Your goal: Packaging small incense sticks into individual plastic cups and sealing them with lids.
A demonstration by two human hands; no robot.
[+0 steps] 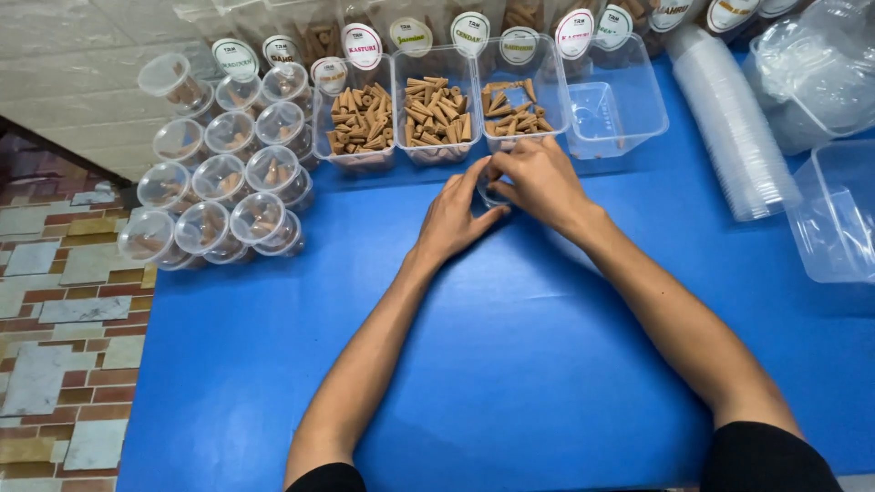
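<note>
I watch both hands meet over blue table [510, 364], just before clear rectangular tubs of brown incense cones [437, 114]. Left hand [456, 219] and right hand [538, 178] pinch small clear round plastic cup [493, 193] between fingertips. Risk, my guess: thin cup slips or buckles if squeezed unevenly, cones spill. Forearms stretched forward, wrists angled inward.

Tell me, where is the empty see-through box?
In the head view, the empty clear box sits at the table's far edge, right of the three boxes of brown cones and left of the stack of clear lids.
</note>
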